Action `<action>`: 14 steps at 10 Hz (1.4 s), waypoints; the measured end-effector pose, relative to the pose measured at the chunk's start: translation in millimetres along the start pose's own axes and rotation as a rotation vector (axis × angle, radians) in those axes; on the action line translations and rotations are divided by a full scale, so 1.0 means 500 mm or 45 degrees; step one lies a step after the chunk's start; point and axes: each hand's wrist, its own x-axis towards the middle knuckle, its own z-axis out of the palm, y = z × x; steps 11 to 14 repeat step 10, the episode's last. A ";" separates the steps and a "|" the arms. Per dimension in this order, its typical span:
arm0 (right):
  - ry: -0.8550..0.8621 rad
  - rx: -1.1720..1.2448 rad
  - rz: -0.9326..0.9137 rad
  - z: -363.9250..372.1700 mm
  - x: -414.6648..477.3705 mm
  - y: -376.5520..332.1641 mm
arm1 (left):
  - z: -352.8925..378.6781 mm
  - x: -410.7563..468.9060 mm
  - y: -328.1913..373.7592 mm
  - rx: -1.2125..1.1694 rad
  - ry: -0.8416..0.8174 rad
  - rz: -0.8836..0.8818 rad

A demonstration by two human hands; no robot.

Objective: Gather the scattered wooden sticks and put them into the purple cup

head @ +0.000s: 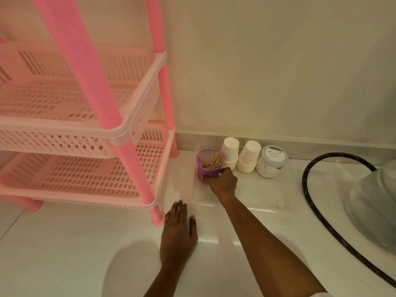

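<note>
The purple mesh cup [206, 168] stands upright on the white floor near the wall, with several wooden sticks [212, 162] leaning inside it. My right hand [222, 182] reaches forward and grips the cup's near right side, fingers wrapped around its wall. My left hand [179, 230] lies flat on the floor nearer to me, palm down, fingers spread, holding nothing. I see no loose sticks on the floor.
A pink plastic rack [90, 129] with basket shelves fills the left side. Two stacks of upturned white paper cups [230, 152] and a white jar [271, 161] stand by the wall. A black hose [308, 202] curves at right beside a grey object [377, 202].
</note>
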 end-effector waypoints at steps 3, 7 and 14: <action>0.080 -0.058 0.062 0.029 0.019 -0.016 | -0.002 0.002 0.003 -0.002 -0.009 -0.007; 0.018 -0.183 -0.024 0.053 0.023 -0.017 | -0.005 0.002 0.007 0.014 -0.013 -0.029; -0.166 -0.348 -0.208 0.031 0.028 -0.009 | -0.002 0.002 0.005 -0.033 0.046 0.016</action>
